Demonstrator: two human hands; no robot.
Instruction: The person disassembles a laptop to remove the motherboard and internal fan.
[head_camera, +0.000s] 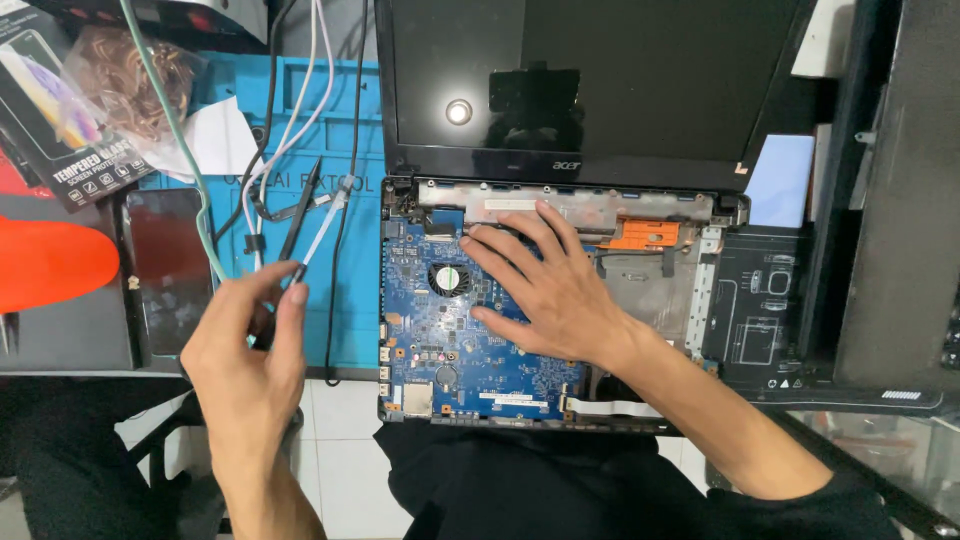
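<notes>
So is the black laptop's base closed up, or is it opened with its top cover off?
Opened: the black laptop has no keyboard cover, and its blue circuit board lies bare under the right hand.

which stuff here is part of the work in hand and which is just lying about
In use: laptop, blue board, fan, black tool in left hand, right hand on board.

Lying about: phone, boxed screen protector, blue mat, cables.

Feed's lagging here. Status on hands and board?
Left hand pinching black tweezers, off the board. Right hand flat on blue motherboard, beside fan. Cables hang left, clear of the laptop.
</notes>
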